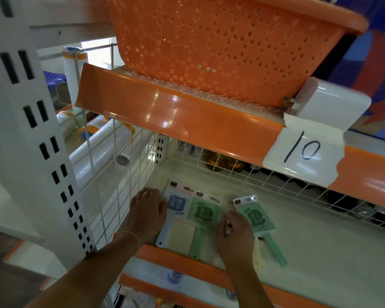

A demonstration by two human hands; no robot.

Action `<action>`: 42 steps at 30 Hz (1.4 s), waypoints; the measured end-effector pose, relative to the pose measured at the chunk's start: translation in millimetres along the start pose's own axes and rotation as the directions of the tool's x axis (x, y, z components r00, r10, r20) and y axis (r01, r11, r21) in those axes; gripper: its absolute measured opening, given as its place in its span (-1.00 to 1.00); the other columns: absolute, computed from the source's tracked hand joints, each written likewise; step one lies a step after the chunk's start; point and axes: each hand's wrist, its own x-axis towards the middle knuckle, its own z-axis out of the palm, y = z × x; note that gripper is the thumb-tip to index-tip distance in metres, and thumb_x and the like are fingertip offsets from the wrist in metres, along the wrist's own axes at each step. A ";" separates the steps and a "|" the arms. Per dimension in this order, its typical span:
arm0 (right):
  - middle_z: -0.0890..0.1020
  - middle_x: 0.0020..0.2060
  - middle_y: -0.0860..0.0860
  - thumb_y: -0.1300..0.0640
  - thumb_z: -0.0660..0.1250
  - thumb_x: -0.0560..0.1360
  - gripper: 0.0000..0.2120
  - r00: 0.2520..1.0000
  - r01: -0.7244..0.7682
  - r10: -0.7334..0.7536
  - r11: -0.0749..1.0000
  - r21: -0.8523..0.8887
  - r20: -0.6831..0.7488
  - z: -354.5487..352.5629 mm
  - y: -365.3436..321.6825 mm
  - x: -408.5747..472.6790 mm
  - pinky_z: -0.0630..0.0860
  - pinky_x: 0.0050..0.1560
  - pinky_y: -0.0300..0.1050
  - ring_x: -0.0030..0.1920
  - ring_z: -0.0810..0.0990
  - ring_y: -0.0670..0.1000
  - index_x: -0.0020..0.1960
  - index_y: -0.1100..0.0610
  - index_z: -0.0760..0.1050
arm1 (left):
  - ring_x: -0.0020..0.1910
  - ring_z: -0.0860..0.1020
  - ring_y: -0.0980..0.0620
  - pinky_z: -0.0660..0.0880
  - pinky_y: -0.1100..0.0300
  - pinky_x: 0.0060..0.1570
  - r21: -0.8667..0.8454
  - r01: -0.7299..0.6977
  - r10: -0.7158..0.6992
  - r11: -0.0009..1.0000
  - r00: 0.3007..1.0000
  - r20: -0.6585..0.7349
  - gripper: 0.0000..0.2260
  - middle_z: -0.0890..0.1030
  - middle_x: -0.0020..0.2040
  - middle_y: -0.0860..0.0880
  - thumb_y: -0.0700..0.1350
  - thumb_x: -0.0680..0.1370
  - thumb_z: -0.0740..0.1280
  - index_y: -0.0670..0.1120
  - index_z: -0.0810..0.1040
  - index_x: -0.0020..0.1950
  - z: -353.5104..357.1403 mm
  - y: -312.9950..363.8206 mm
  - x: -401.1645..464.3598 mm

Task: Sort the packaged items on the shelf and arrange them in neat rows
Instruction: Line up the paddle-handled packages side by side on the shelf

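Left hand point(147, 210) lies flat beside the blue packet point(180, 204), squaring the row; right hand point(232, 227), fingers curled, pinches the middle green packet point(203, 213), judging by its edge.

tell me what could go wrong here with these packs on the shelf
The right green pack lies tilted, its handle near the shelf's front edge; a nudge from the right hand might slide it off. The left hand rests beside the blue pack, which overlaps the middle green pack; pushing could skew both.
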 end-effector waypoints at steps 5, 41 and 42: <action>0.48 0.30 0.16 -0.06 0.48 0.30 -0.33 0.964 -0.217 0.255 0.915 -0.341 0.073 -53.4 28.8 52.6 0.34 0.30 0.10 0.29 0.42 0.24 0.37 0.04 0.42 | 0.28 0.45 -0.13 0.32 -0.03 0.31 0.019 0.016 -0.016 1.000 1.000 0.010 -0.74 0.57 0.15 -0.15 -0.02 0.60 0.25 -0.17 0.51 0.16 0.3 1.5 0.0; 0.58 -0.02 -0.17 -0.23 0.49 0.31 -0.48 0.827 -0.500 0.398 0.844 0.196 0.398 -12.8 -40.3 15.4 0.56 -0.10 -0.20 -0.03 0.60 -0.11 0.17 -0.07 0.46 | 0.30 0.43 -0.12 0.34 0.03 0.32 0.038 -0.032 0.028 0.999 0.995 0.100 -0.60 0.51 0.25 -0.15 0.10 0.63 0.11 -0.15 0.41 0.30 -7.3 7.0 -4.1; 0.57 0.00 -0.17 -0.27 0.46 0.30 -0.51 0.838 -0.459 0.392 0.882 0.103 0.381 -8.6 -42.2 15.4 0.54 -0.05 -0.18 -0.01 0.56 -0.09 0.12 -0.10 0.42 | 0.29 0.44 -0.12 0.34 0.03 0.32 0.037 -0.033 0.030 0.999 0.995 0.096 -0.59 0.52 0.25 -0.16 0.11 0.62 0.10 -0.15 0.42 0.30 -7.4 7.3 -4.6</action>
